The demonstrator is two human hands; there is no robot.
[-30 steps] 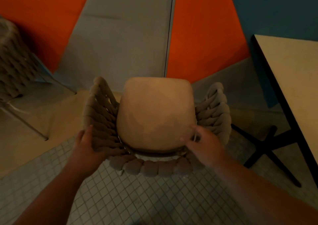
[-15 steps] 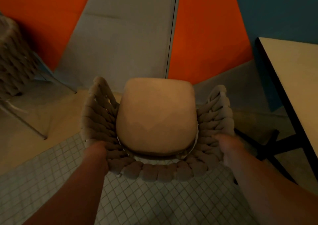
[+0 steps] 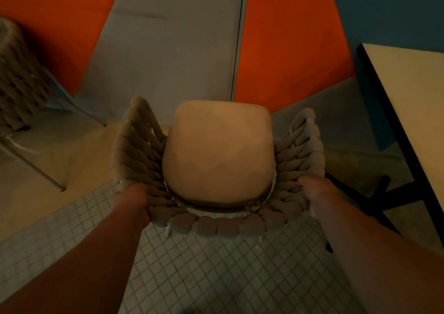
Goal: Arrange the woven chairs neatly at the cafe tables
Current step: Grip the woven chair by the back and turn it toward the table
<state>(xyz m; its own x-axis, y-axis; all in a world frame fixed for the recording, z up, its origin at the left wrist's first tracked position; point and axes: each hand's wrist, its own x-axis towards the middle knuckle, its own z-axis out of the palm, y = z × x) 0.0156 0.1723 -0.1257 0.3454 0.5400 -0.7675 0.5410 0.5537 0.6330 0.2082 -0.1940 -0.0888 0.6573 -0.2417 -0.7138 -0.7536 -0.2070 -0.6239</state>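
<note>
Left hand [image 3: 134, 198] and right hand [image 3: 312, 196] both clamped on the woven chair [image 3: 216, 224], one at each rear corner of the braided back rim, fingers wrapped under and hidden. Tan seat cushion [image 3: 218, 150] sits between the grips, ahead of them. Table [image 3: 408, 92] off the right grip, its dark cross base [image 3: 367, 196] just beside that corner. Second woven chair [image 3: 16, 83] well left. Orange and grey wall panels [image 3: 168, 37] ahead; tiled floor [image 3: 216, 270] below.

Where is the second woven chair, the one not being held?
In the head view, the second woven chair sits at the far left edge, partly cut off, against the orange wall, left of the held chair.
</note>
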